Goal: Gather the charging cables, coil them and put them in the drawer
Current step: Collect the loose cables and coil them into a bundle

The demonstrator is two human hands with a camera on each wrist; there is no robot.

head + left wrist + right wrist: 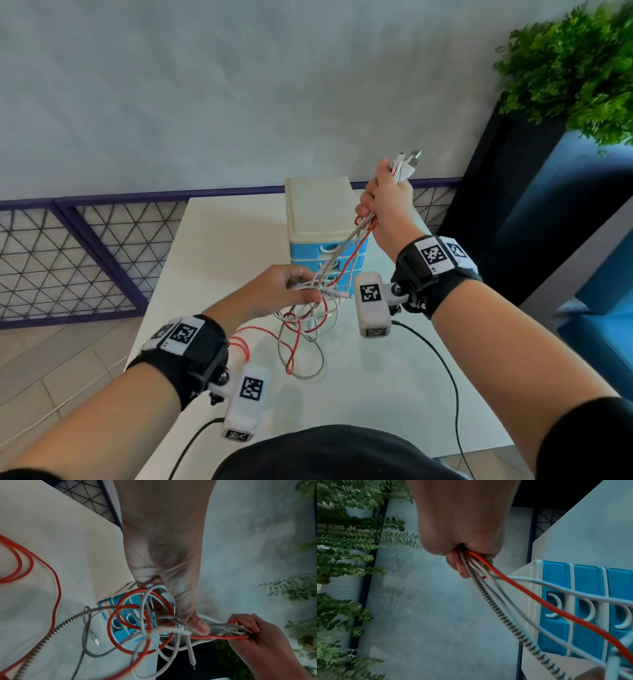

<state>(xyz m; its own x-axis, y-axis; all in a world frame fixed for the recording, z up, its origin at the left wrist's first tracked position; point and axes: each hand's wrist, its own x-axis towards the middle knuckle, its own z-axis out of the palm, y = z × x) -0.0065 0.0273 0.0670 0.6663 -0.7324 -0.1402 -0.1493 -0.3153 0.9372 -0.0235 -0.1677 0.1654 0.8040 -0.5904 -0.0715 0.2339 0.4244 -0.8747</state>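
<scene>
A tangle of charging cables (310, 322), red, white and black-and-white braided, hangs above the white table (219, 240). My right hand (383, 198) is raised and grips the bundle in a fist, with the plugs (407, 161) sticking out above it. From that fist the braided cable (498, 609) and the red cable (530, 595) run taut down to my left hand (291, 291). The left hand pinches the strands lower down, and loose loops (137, 626) dangle below it onto the table. Behind the cables stands the small drawer unit (320, 219), cream on top, its blue drawers (587, 601) closed.
Thin black leads (445, 373) from the wrist cameras trail over the table's near side. A purple-framed mesh fence (78, 253) runs along the far left. At the right stands a dark planter (507, 212) with a green plant (575, 68), and beside it blue seating (603, 301).
</scene>
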